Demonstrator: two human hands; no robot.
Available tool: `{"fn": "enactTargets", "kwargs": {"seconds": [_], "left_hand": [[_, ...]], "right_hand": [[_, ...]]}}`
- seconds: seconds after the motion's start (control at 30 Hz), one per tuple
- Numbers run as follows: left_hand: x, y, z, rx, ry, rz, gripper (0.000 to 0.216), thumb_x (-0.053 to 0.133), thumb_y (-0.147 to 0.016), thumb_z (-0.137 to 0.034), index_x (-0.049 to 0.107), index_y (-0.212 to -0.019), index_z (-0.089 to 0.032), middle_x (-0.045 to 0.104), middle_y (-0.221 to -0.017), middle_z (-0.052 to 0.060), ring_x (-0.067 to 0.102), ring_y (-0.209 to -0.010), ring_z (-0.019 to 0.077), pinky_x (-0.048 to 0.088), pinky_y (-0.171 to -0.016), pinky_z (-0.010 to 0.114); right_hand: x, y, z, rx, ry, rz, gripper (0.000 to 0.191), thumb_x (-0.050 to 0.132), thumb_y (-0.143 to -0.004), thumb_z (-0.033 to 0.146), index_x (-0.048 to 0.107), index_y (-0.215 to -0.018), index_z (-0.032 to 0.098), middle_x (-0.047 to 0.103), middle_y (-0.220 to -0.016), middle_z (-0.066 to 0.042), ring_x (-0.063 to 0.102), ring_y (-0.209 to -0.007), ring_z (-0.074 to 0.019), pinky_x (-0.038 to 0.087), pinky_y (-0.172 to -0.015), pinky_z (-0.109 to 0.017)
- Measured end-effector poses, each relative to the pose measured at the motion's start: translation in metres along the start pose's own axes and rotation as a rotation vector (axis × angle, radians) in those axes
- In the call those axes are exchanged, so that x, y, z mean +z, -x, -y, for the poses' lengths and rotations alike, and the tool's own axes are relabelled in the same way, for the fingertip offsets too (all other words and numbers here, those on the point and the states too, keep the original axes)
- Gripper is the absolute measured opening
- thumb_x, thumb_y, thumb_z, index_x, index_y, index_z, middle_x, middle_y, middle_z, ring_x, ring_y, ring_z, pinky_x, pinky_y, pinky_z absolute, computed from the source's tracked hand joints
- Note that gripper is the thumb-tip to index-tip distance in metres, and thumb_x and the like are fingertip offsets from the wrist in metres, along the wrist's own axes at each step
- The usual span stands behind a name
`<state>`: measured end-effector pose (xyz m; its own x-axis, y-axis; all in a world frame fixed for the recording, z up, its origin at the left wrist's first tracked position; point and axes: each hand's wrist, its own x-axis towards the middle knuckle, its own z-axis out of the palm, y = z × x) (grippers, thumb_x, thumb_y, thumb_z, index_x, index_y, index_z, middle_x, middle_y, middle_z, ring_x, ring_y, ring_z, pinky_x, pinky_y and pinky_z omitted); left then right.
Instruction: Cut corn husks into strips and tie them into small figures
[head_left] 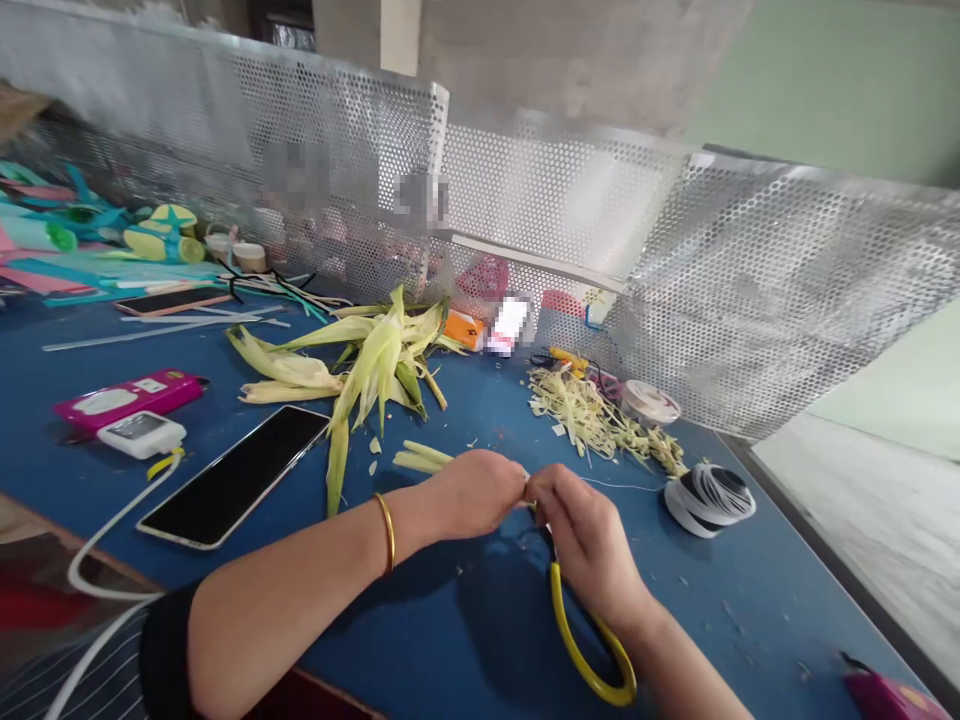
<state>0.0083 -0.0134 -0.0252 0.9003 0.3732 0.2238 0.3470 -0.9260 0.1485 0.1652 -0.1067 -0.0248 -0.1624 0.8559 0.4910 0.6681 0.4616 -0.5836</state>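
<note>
My left hand (480, 492), closed, meets my right hand at the fingertips above the blue table. Pale green corn husk strips (424, 457) stick out from behind it and appear to be in its grip. My right hand (585, 525) is closed too, with yellow-handled scissors (568, 640) hanging from it, loop toward me. A thin white thread (622, 486) runs from the pinched fingers to a black and white spool (709, 500) on the right. What lies between the fingertips is hidden.
Corn husks (382, 360) are piled behind my left arm, and shredded husk scraps (577, 405) lie beyond my right hand. A black-screened phone (236, 478) and a magenta device (127, 400) rest at left. A perforated metal screen (540, 190) stands along the back.
</note>
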Motion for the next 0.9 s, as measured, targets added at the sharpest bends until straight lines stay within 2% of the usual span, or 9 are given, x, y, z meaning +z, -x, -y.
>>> {"fn": "enactTargets", "kwargs": {"seconds": [0.1,0.2,0.27,0.37,0.43,0.53,0.63,0.73,0.9], "left_hand": [[-0.003,0.0,-0.001,0.191,0.112,0.005,0.019,0.051,-0.09,-0.015,0.067,-0.08,-0.018,0.069,-0.082,0.007,0.063,-0.078,0.0196,0.041,-0.066,0.027],[-0.012,0.001,-0.005,0.264,0.39,-0.044,0.022,0.049,-0.094,-0.02,0.068,-0.082,-0.019,0.07,-0.086,0.006,0.063,-0.083,0.0163,0.043,-0.073,0.024],[-0.018,0.001,-0.006,0.206,0.534,-0.102,0.025,0.047,-0.097,-0.025,0.068,-0.086,-0.019,0.07,-0.087,0.006,0.063,-0.083,0.015,0.043,-0.076,0.023],[-0.023,0.002,-0.004,-0.001,0.577,-0.264,0.025,0.047,-0.097,-0.028,0.069,-0.086,-0.019,0.068,-0.085,0.005,0.062,-0.08,0.014,0.043,-0.077,0.023],[-0.024,0.001,0.0,-0.139,0.56,-0.377,0.025,0.048,-0.096,-0.026,0.068,-0.084,-0.019,0.069,-0.085,0.004,0.062,-0.081,0.0143,0.043,-0.077,0.023],[-0.022,0.0,0.008,-0.267,0.523,-0.452,0.025,0.047,-0.095,-0.022,0.067,-0.081,-0.019,0.07,-0.085,0.003,0.063,-0.082,0.0152,0.043,-0.078,0.025],[-0.017,-0.001,0.012,-0.294,0.434,-0.394,0.025,0.047,-0.095,-0.022,0.068,-0.082,-0.018,0.07,-0.085,0.004,0.063,-0.083,0.0169,0.043,-0.077,0.026],[-0.011,-0.001,0.011,-0.258,0.357,-0.31,0.025,0.046,-0.095,-0.021,0.068,-0.084,-0.017,0.069,-0.086,0.005,0.062,-0.083,0.0176,0.042,-0.075,0.026],[-0.002,-0.002,0.007,-0.239,0.316,-0.275,0.029,0.044,-0.095,-0.022,0.067,-0.078,-0.019,0.068,-0.082,0.004,0.062,-0.081,0.0171,0.041,-0.074,0.026]], "right_hand": [[-0.014,-0.007,-0.008,0.202,-0.14,-0.091,0.023,0.043,-0.098,0.03,0.058,-0.082,0.022,0.055,-0.068,0.001,0.049,-0.061,-0.0141,0.039,-0.06,-0.027],[-0.021,-0.014,-0.021,0.288,-0.299,-0.091,0.026,0.053,-0.092,0.036,0.061,-0.072,0.021,0.054,-0.062,0.001,0.049,-0.059,-0.0142,0.039,-0.059,-0.027],[-0.02,-0.016,-0.028,0.335,-0.402,-0.073,0.027,0.058,-0.088,0.038,0.06,-0.068,0.02,0.055,-0.06,0.001,0.048,-0.058,-0.014,0.038,-0.058,-0.027],[-0.009,-0.014,-0.032,0.374,-0.423,-0.063,0.029,0.058,-0.088,0.04,0.058,-0.066,0.021,0.054,-0.058,0.001,0.048,-0.057,-0.0142,0.038,-0.057,-0.027],[-0.001,-0.011,-0.03,0.335,-0.322,-0.02,0.029,0.051,-0.093,0.037,0.057,-0.07,0.021,0.055,-0.061,0.001,0.05,-0.059,-0.0148,0.04,-0.059,-0.027],[0.006,-0.005,-0.021,0.142,-0.067,0.035,0.022,0.042,-0.096,0.025,0.053,-0.077,0.022,0.058,-0.072,-0.001,0.052,-0.065,-0.0163,0.042,-0.063,-0.028],[0.007,-0.001,-0.01,-0.073,0.12,0.002,0.019,0.041,-0.094,0.016,0.053,-0.082,0.023,0.06,-0.098,-0.009,0.056,-0.082,-0.0199,0.045,-0.073,-0.032],[0.006,-0.003,-0.003,-0.126,0.043,-0.022,0.019,0.039,-0.096,0.014,0.052,-0.086,0.023,0.057,-0.116,-0.012,0.058,-0.098,-0.0211,0.046,-0.082,-0.033],[0.007,-0.006,-0.003,-0.067,-0.075,0.039,0.021,0.036,-0.098,0.015,0.045,-0.08,0.023,0.056,-0.082,-0.004,0.053,-0.077,-0.0172,0.045,-0.071,-0.029]]}}
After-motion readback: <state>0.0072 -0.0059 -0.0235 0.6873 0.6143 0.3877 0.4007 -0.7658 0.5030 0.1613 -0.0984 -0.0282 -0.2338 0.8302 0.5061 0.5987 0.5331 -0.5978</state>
